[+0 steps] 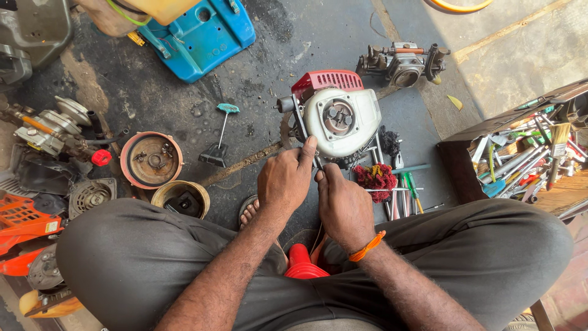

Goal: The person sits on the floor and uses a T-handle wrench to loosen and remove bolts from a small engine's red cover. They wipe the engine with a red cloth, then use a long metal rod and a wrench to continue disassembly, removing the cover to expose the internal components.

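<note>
A person sits cross-legged on the dark floor (269, 55), and the small white engine with the red top (340, 116) sits right in front of the knees. Far to the left of the engine lies an orange machine cover (21, 224), and above that a grey metal engine part with a red cap (58, 132). Closer to the engine, still on its left, sits a round rusty orange drum (151, 160), with a small yellow tub (181, 198) just below the drum. Between the drum and the engine lies a T-handle tool with a green grip (222, 132). Up and left of the engine is a blue plastic cover (202, 34). The left hand (285, 181) is at the bottom left edge of the engine, with its fingers curled and one finger pointing up against the engine's side. The right hand (344, 205) is just below the engine, touching the left hand, with its fingers pinched tight on something small that I cannot make out. An orange band (367, 246) goes around that wrist. Just right of the engine lie a red rag (375, 178) and some screwdrivers (407, 193). Up and right of the engine sits a grey carburettor part (404, 63). Far to the right is a wooden box full of tools (527, 156).
</note>
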